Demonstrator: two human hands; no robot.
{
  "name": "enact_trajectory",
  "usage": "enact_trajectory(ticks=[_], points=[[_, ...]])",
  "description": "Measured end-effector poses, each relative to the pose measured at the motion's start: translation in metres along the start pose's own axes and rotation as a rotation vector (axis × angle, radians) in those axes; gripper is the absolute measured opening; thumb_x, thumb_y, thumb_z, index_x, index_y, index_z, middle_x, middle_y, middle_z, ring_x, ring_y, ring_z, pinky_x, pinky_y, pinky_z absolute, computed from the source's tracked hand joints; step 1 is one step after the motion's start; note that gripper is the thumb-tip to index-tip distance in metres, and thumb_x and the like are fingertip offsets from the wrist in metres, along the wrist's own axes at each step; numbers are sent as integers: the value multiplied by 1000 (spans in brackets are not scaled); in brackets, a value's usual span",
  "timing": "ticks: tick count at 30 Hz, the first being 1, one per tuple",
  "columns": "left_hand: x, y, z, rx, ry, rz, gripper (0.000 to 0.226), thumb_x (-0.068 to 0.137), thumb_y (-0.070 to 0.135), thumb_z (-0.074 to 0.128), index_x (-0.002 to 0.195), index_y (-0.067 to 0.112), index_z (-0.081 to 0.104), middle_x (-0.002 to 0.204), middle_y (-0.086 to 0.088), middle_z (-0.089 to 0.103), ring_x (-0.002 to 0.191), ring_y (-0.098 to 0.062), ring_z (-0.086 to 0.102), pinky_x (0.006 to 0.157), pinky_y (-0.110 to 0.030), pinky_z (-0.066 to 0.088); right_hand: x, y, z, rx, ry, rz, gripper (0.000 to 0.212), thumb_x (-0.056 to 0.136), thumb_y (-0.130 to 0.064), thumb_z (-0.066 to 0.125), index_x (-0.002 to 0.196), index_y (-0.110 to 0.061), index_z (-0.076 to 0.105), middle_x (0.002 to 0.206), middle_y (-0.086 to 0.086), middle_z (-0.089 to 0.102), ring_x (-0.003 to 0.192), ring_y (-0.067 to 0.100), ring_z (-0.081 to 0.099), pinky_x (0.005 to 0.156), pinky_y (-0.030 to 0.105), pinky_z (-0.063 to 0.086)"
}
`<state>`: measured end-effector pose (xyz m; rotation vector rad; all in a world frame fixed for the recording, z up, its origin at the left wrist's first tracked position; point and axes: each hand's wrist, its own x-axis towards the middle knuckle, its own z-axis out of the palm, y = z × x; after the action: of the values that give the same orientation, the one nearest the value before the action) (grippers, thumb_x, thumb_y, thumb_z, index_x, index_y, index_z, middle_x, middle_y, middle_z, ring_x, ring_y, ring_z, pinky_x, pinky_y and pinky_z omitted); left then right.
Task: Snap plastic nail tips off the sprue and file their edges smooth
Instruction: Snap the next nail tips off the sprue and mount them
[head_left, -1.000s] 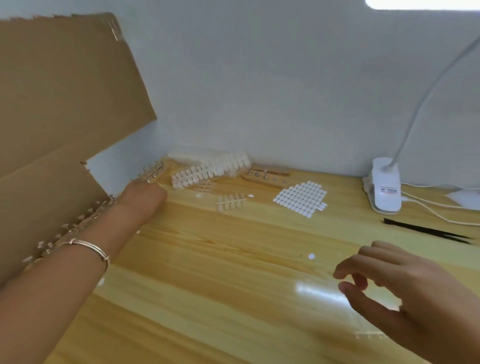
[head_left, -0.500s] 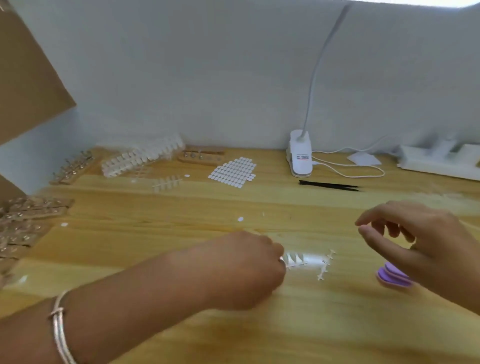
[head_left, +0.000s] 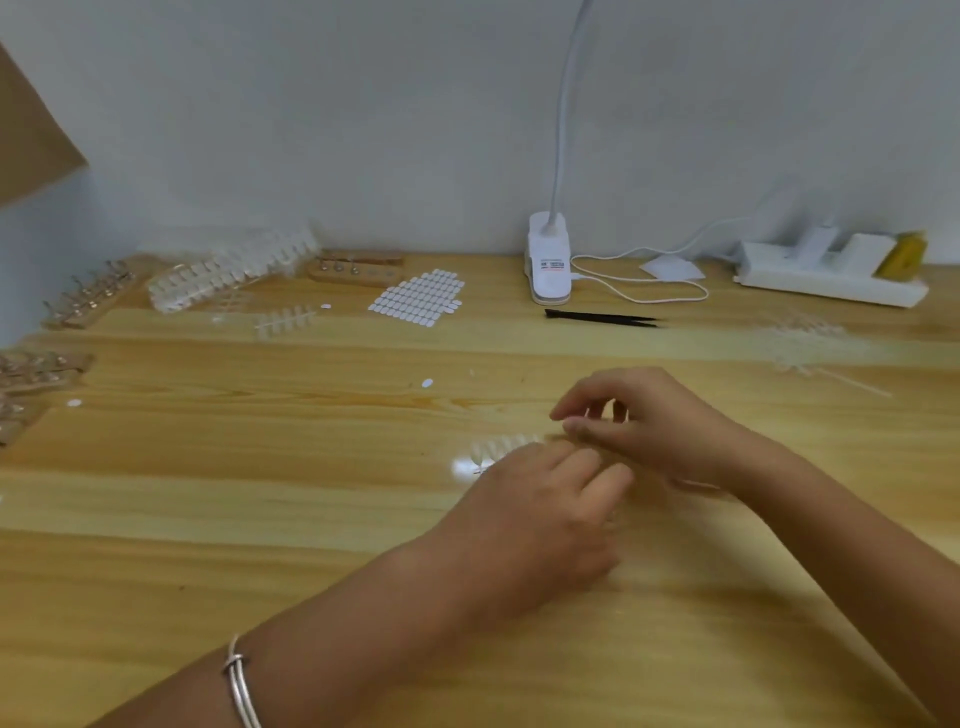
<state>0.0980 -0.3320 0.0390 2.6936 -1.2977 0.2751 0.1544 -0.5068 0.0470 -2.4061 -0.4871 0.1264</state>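
Observation:
A clear sprue of nail tips (head_left: 501, 448) lies low over the wooden table (head_left: 260, 493), in a bright glare spot. My left hand (head_left: 540, 514) covers its right part with curled fingers and seems to grip it. My right hand (head_left: 654, 426) meets it from the right, thumb and forefinger pinched at the sprue's end; motion blur hides the exact contact. A thin pinkish edge, perhaps of the nail file (head_left: 696, 486), shows under my right wrist.
Back left: a heap of full sprues (head_left: 234, 270), one loose sprue (head_left: 285, 317), wooden clip stands (head_left: 88, 296), a sheet of white tabs (head_left: 418, 296). Behind: clip lamp (head_left: 549, 260), black tweezers (head_left: 597, 317), power strip (head_left: 831, 275). Bare sprue scraps (head_left: 805, 338) lie right.
My left hand came from the far left stands to the table's middle with a sprue. My right hand moved left and now meets it at the sprue.

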Motion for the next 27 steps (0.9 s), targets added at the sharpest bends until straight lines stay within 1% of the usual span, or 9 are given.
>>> enact_trajectory(ticks=[1, 3, 5, 6, 9, 13, 16, 21, 27], points=[[-7, -6, -3, -86, 50, -56, 42, 90, 39, 45, 113, 12, 68, 102, -3, 69, 94, -21, 64, 78, -34, 53, 8, -2, 4, 4, -40, 3, 13, 90, -15, 71, 100, -22, 77, 87, -12, 69, 80, 2, 59, 69, 14, 42], [-24, -24, -9, -270, 139, -186, 41, 93, 37, 41, 112, 14, 69, 103, 1, 68, 93, -18, 63, 77, -34, 53, 18, -4, 10, -48, -100, -12, 15, 88, -14, 73, 101, -19, 78, 87, -7, 69, 80, 7, 60, 71, 18, 46], [-37, -47, -10, -410, 113, -276, 36, 96, 28, 41, 115, 16, 69, 107, 5, 65, 99, -11, 59, 83, -31, 49, 20, -4, 13, -76, -93, -15, 14, 84, -14, 76, 97, -19, 79, 86, -6, 69, 79, 7, 60, 73, 22, 47], [-40, -57, -9, -446, 69, -274, 34, 95, 21, 44, 117, 16, 69, 110, 6, 65, 102, -10, 58, 87, -29, 47, 20, -4, 14, -70, -75, -16, 12, 83, -13, 77, 94, -18, 80, 84, -7, 70, 78, 6, 60, 71, 20, 46], [-43, -70, -2, -413, -23, -178, 44, 86, 1, 45, 122, 10, 68, 116, -2, 64, 109, -17, 56, 94, -30, 44, 15, -2, 17, -41, -48, -32, 7, 81, -11, 79, 84, -17, 78, 77, -9, 67, 76, 0, 56, 68, 14, 43], [-37, -74, 1, -345, -17, -81, 46, 81, -2, 46, 119, 8, 70, 111, -8, 66, 103, -25, 59, 86, -37, 50, 10, 0, 18, -44, -25, -57, 10, 81, -11, 80, 82, -19, 74, 77, -10, 65, 82, 6, 54, 73, 19, 43], [-36, -74, 1, -287, -9, -33, 45, 81, -7, 52, 120, 7, 69, 109, -10, 66, 99, -30, 61, 81, -42, 52, 8, -2, 19, -35, 15, -76, 12, 80, -11, 80, 82, -21, 73, 77, -10, 64, 82, 6, 52, 72, 16, 41], [-33, -72, 5, -279, 24, -45, 49, 76, -8, 46, 117, 4, 70, 106, -12, 66, 95, -33, 60, 79, -47, 52, 5, -6, 15, -22, -7, -65, 12, 78, -7, 79, 79, -18, 74, 74, -8, 63, 74, 2, 50, 68, 11, 37], [-33, -71, 9, -283, 31, -60, 51, 73, -19, 58, 117, 4, 70, 105, -12, 66, 95, -33, 59, 78, -46, 51, 5, -8, 11, 3, -66, -47, 4, 84, -15, 78, 80, -17, 75, 77, -6, 66, 67, -3, 53, 64, 10, 39]])
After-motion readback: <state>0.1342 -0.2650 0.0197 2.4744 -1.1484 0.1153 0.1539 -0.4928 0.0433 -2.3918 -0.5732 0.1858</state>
